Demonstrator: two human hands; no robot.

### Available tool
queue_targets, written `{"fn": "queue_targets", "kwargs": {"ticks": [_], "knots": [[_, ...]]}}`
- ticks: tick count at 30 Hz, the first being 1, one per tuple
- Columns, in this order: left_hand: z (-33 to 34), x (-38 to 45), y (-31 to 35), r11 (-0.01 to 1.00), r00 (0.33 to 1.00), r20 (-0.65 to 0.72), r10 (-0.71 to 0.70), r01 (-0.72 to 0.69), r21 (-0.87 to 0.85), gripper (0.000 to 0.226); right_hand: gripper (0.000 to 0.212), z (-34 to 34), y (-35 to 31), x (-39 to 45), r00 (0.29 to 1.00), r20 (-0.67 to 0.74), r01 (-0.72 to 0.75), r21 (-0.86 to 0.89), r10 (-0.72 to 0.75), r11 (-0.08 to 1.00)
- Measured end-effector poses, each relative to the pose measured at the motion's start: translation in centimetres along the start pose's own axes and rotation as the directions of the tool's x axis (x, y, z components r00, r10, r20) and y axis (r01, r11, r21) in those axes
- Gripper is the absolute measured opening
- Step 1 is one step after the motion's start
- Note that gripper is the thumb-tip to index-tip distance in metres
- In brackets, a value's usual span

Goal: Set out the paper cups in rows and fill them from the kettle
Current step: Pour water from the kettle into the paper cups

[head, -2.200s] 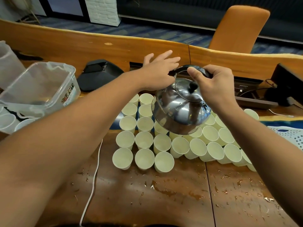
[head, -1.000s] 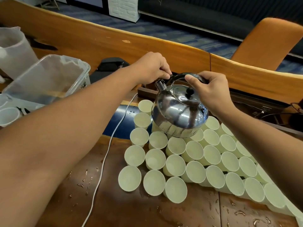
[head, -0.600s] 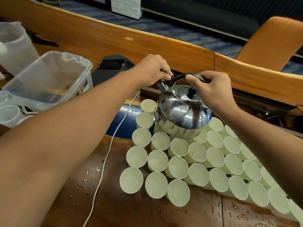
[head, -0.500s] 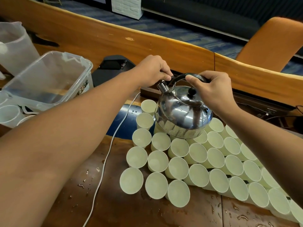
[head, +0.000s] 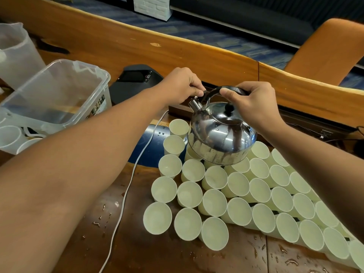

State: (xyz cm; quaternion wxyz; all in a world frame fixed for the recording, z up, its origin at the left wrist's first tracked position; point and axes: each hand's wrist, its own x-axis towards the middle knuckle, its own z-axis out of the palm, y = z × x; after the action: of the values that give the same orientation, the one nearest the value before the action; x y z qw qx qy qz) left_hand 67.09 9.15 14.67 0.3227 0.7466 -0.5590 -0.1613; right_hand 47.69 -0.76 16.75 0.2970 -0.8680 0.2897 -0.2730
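At the far left edge stood a translucent plastic jug [head: 16,54], and just beside it a clear plastic bin [head: 57,91] tilted on its side, with a printed label on its end wall (too small to read). Below the bin a few white cups [head: 9,135] sat at the frame's edge. A white cable [head: 126,194] ran down the wet wooden table [head: 137,253] from near the kettle toward the near edge, and the strip of bare, water-spotted wood on both sides of that cable was the only open room on the left of the cups. A black device [head: 136,77] lay behind, against the raised wooden ledge [head: 177,50] that closed off the far side.

The left hand [head: 182,86] reached in over the table, its fingers curled and pinching the black piece at the front end of the kettle's handle, just above the spout. The steel kettle [head: 221,134] hung in the air above the back rows of the paper cups [head: 216,194], its spout pointing left and away, its lid on. The right hand [head: 254,104] gripped the top of the black handle from the right, fingers wrapped round it, thumb forward.

The cups stood packed rim to rim in slanting rows, running from the middle of the table off toward the right near corner, leaving a band of wet wood along the near edge. An orange chair [head: 331,52] stood beyond the ledge at the far right.
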Motion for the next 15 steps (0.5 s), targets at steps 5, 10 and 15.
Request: {"fn": "queue_targets", "kwargs": {"ticks": [5,10,15], "knots": [[0.28,-0.01,-0.40,1.000,1.000,0.001,-0.010,0.010,-0.006,0.018,0.045,0.01,0.06,0.28,1.000,0.009,-0.005,-0.023,0.005,1.000],[0.55,-0.18,-0.60,1.000,1.000,-0.006,-0.015,0.015,-0.026,0.019,0.041,-0.01,-0.18,0.33,0.999,0.037,0.002,-0.039,-0.001,0.999],[0.67,-0.22,-0.68,1.000,1.000,0.002,-0.004,0.004,-0.020,0.020,0.031,-0.10,-0.41,0.28,0.998,0.056,-0.015,-0.047,0.017,0.999]]}}
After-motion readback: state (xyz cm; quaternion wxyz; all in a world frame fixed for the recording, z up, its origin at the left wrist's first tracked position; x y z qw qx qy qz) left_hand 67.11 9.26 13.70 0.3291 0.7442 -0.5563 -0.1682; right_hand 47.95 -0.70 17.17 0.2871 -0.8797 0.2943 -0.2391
